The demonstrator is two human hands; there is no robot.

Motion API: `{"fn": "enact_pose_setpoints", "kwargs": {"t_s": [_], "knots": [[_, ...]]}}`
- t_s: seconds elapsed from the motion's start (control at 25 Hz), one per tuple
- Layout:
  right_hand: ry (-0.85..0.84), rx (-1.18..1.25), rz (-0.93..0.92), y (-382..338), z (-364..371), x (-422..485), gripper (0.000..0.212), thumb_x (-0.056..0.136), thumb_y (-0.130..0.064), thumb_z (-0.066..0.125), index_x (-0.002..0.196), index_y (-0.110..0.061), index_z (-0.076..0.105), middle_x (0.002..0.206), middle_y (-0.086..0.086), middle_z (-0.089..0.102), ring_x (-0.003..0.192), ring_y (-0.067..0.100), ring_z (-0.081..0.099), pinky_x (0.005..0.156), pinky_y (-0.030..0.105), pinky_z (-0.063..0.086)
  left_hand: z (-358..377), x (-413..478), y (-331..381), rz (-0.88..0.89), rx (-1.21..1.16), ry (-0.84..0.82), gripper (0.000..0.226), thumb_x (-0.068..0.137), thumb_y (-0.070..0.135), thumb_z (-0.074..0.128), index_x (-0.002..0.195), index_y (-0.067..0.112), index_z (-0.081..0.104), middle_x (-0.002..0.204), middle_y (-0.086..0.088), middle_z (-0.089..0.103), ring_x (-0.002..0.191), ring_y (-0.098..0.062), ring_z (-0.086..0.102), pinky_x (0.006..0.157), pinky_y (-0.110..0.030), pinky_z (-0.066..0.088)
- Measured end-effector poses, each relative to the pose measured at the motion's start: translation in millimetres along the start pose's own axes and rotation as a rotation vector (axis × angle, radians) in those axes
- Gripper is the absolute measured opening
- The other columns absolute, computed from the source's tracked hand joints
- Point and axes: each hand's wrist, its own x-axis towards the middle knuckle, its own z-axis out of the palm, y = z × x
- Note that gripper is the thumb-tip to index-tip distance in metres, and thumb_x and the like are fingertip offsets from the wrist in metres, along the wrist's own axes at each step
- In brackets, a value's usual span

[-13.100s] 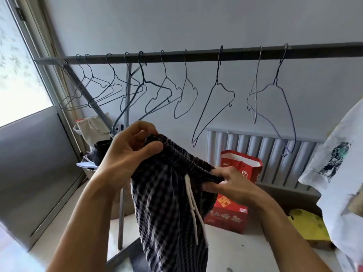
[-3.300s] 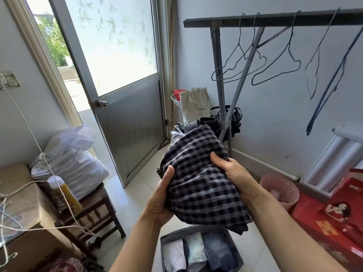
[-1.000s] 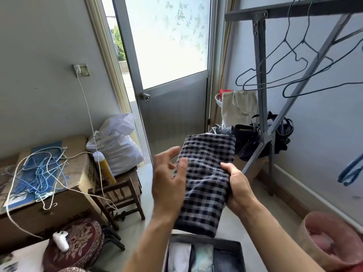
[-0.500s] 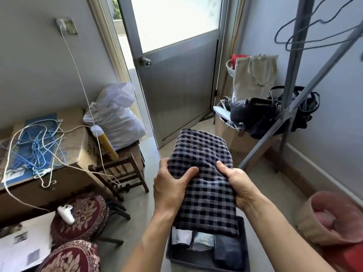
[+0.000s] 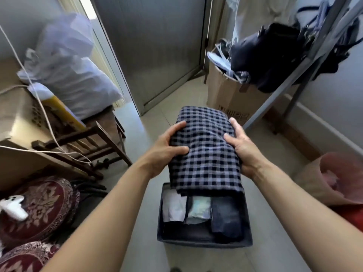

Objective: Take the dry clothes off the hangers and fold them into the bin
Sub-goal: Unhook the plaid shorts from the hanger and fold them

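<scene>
Folded checked garment (image 5: pixel 205 152) held flat above the bin (image 5: pixel 204 243), overlapping its far edge. Left hand (image 5: pixel 167 148) clasps the garment's 9 o'clock side, thumb on top; right hand (image 5: pixel 242 148) clasps the 3 o'clock side likewise. Bin on floor, holding white (image 5: pixel 173 208), pale (image 5: pixel 198 210) and dark folded pieces (image 5: pixel 225 218) side by side.

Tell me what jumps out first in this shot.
The folded checked garment dominates the centre, held from both sides by the left hand and right hand. Just below it sits the dark bin on the floor, already holding folded clothes. At lower left lie red patterned cushions.
</scene>
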Motion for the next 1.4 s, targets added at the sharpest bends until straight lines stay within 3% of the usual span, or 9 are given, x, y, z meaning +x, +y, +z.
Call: {"fn": "enact_pose_setpoints", "kwargs": {"t_s": [0.16,0.32,0.52,0.76,0.96,1.04,1.16,1.28,1.4], "knots": [[-0.002,0.009,0.057,60.3,-40.3,47.6,0.066,0.096,0.001,0.042,0.15,-0.034,0.028,0.137,0.003,0.053,0.119,0.025,0.058,0.092,0.038,0.052,8.1,54.6,-68.4,-0.002,0.05,-0.049,0.075,0.084,-0.011,0.063,0.137,0.038,0.045,0.129,0.012,0.05,0.115,-0.008,0.056,0.089,-0.022,0.053],[0.037,-0.108,0.118,133.4,-82.0,72.1,0.081,0.085,0.014,0.042,0.151,-0.032,0.027,0.138,0.007,0.051,0.119,0.026,0.058,0.093,0.039,0.051,20.4,81.3,-160.5,-0.075,0.061,-0.048,0.078,0.082,-0.013,0.063,0.141,0.034,0.042,0.137,0.004,0.048,0.117,-0.009,0.055,0.091,-0.02,0.052],[0.131,-0.237,0.239,245.6,-142.4,82.8,0.088,0.08,0.018,0.053,0.148,-0.033,0.033,0.143,0.005,0.049,0.124,0.023,0.053,0.109,0.047,0.04,46.6,86.9,-288.3,-0.251,0.027,-0.09,0.082,0.083,-0.011,0.064,0.14,0.043,0.042,0.14,0.007,0.046,0.117,-0.005,0.054,0.093,-0.025,0.052],[0.269,-0.167,0.448,362.1,-215.1,85.5,0.087,0.081,0.016,0.057,0.15,-0.031,0.03,0.127,0.01,0.062,0.112,0.028,0.062,0.097,0.051,0.049,88.4,94.9,-420.4,-0.403,-0.03,-0.148,0.081,0.085,-0.012,0.061,0.135,0.049,0.044,0.142,0.01,0.045,0.12,-0.008,0.054,0.088,-0.023,0.054],[0.348,-0.259,0.396,394.9,-267.8,116.5,0.074,0.084,0.018,0.052,0.144,-0.024,0.042,0.121,0.004,0.065,0.108,0.02,0.063,0.079,0.032,0.054,132.9,131.3,-485.8,-0.363,-0.04,-0.123,0.081,0.084,-0.014,0.063,0.131,0.049,0.045,0.14,0.016,0.045,0.118,0.003,0.053,0.086,-0.017,0.052],[0.359,-0.351,0.346,406.0,-283.5,134.4,0.068,0.087,0.016,0.05,0.141,-0.023,0.044,0.122,0.0,0.064,0.109,0.016,0.062,0.079,0.028,0.053,149.9,151.8,-511.4,-0.341,-0.012,-0.119,0.084,0.083,-0.012,0.066,0.136,0.048,0.04,0.144,0.011,0.042,0.125,-0.004,0.051,0.093,-0.021,0.052],[0.388,-0.661,0.314,442.3,-297.4,159.0,0.068,0.088,0.01,0.049,0.147,-0.022,0.035,0.136,0.003,0.054,0.125,0.021,0.053,0.1,0.033,0.046,172.4,177.9,-551.3,-0.33,0.188,-0.123,0.092,0.082,-0.008,0.068,0.149,0.038,0.024,0.153,0.002,0.027,0.139,-0.015,0.034,0.11,-0.022,0.033],[0.433,-0.969,0.322,473.5,-295.1,160.0,0.086,0.085,0.003,0.05,0.155,-0.025,0.008,0.153,0.007,0.034,0.136,0.027,0.04,0.112,0.042,0.036,183.4,191.9,-569.5,-0.31,0.317,-0.129,0.095,0.082,-0.008,0.068,0.154,0.027,0.017,0.15,-0.002,0.022,0.135,-0.01,0.028,0.094,-0.003,0.022],[0.41,-1.314,0.103,482.3,-281.9,135.7,0.089,0.086,-0.002,0.056,0.155,-0.022,0.003,0.159,0.009,0.011,0.143,0.027,0.02,0.115,0.042,0.029,182.1,188.6,-569.6,-0.316,0.317,-0.128,0.095,0.084,-0.005,0.068,0.154,0.03,0.015,0.148,0.004,0.021,0.127,-0.002,0.025,0.096,-0.005,0.022]]}}
